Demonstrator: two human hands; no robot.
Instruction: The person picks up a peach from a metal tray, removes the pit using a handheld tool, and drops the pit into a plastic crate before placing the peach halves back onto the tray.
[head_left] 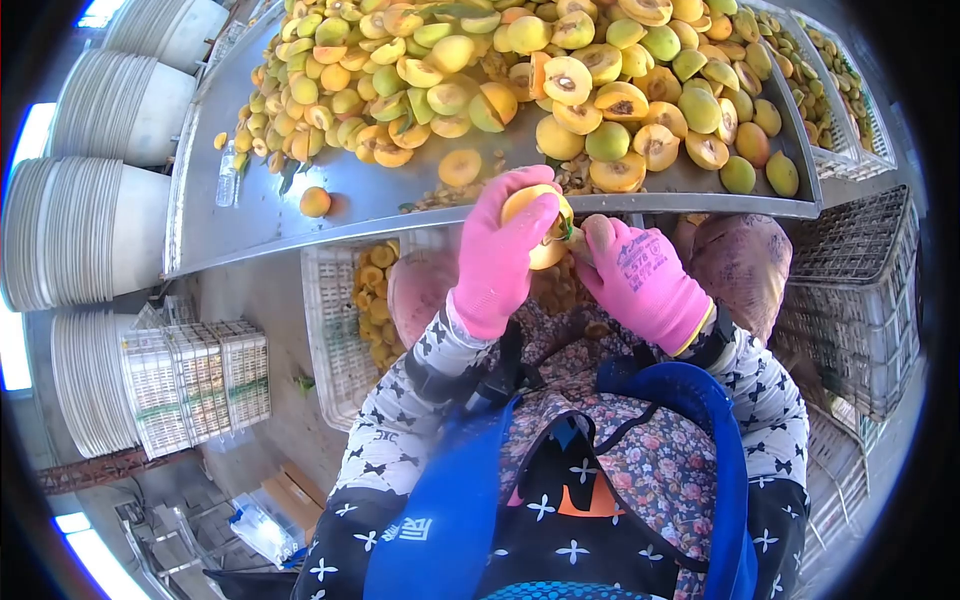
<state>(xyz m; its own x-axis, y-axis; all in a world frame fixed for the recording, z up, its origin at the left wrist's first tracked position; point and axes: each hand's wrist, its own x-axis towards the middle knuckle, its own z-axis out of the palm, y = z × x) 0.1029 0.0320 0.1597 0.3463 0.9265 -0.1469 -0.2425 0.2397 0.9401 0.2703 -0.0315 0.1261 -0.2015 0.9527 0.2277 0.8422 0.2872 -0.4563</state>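
Peach (519, 202) is clamped in the left hand (497, 262), apparently worked by the adjacent right hand (650, 282), whose hold is unclear; steady support is required.

Yellow fruit (522, 203), a bit of green at its side, in the gloved left hand (503, 250).

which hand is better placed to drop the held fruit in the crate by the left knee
Left, I'd judge: the left hand grips the fruit and is nearer that crate than the right hand.
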